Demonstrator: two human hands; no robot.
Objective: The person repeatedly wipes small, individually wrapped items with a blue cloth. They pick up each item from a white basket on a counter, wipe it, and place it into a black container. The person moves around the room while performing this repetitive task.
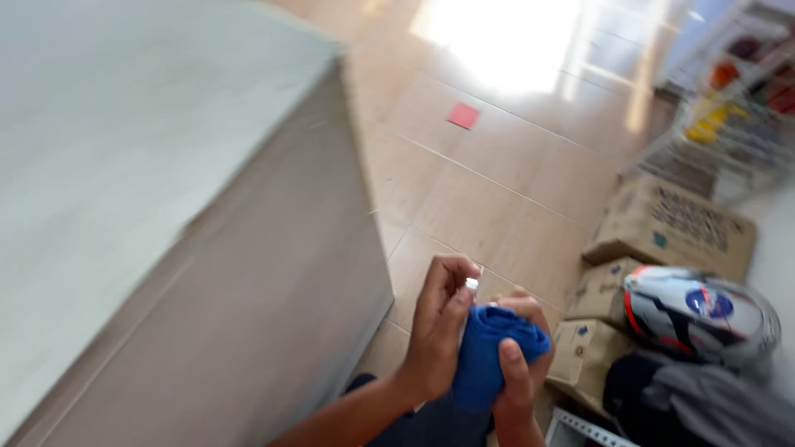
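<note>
Blue cloth [489,356] bunched | left hand [437,331], right hand [517,372] fingers clasp it | beside counter [124,165]

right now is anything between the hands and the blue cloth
Nothing visible: the left hand and right hand both grip the blue cloth directly, bunched between them above the floor.

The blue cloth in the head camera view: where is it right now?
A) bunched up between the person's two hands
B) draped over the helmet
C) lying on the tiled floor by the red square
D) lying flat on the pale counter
A: the blue cloth is bunched between the left hand and the right hand, held in the air beside the pale counter, apart from the helmet.
</note>
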